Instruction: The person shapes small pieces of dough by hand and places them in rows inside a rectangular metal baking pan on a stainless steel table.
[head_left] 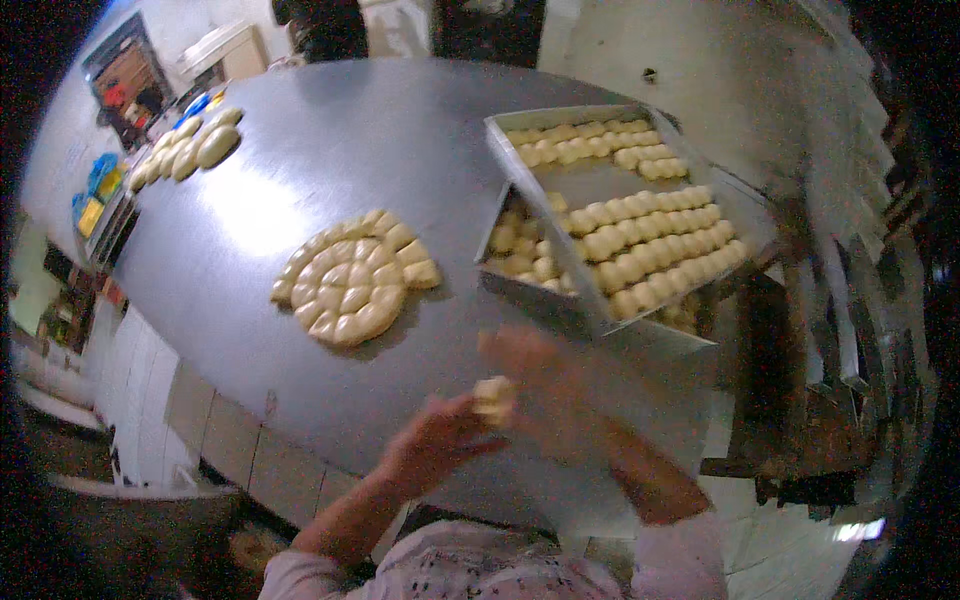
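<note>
Close to the table's front edge, my left hand [438,440] has its thumb and fingers around a small piece of pale dough [493,400]. My right hand [535,375] is just right of that piece, smeared by motion, so its fingers cannot be made out. Farther off on the metal table [420,130] lies a round, flat cluster of cut dough pieces [350,285], set close together. To the right, a metal tray [600,175] holds rows of dough balls [655,245], with a bare strip between two groups of rows.
Beneath that tray sits another tray [500,275] with more dough balls, turned at an angle. Several long dough lumps [190,150] rest at the table's far left. Dark racks [850,330] stand at the right. Tiles [235,440] line the side below the table's left edge.
</note>
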